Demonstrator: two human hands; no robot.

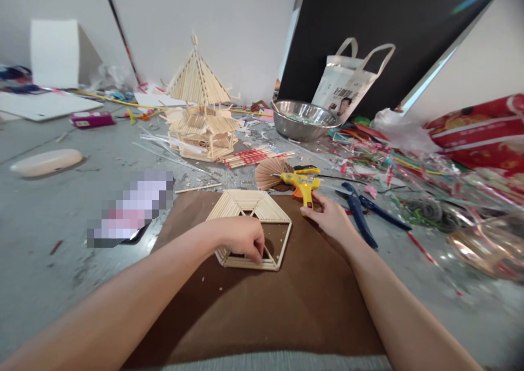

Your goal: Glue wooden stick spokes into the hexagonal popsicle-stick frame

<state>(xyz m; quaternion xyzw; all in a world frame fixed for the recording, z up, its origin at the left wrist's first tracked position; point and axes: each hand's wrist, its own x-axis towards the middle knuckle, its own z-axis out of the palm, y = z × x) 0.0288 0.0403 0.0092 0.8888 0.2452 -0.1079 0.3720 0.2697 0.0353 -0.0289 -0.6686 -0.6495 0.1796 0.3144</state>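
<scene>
Pale stick hexagon [245, 200] lay on brown sheet [315, 305]. Left hand [244, 236] clenched, seemingly touching six o'clock edge; right hand [328, 215] grasped yellow glue gun [302, 184], two o'clock.

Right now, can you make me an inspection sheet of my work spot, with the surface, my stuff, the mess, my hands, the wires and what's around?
Surface: grey surface, with a brown sheet bearing small pale bits.
Things: flat six-sided frame of pale sticks, partly open; behind it, a pale stick-built tower with a pointed roof.
Clutter: blue-handled cutting tool, shiny metal bowl, red and clear scraps.
Left hand: curled down over the frame's near side; grip hidden.
Right hand: on the handle of a yellow glue gun.
Cables: thin black cord running right from near the glue gun.
Surroundings: pale wall, big dark panel, white two-handled bag.
</scene>
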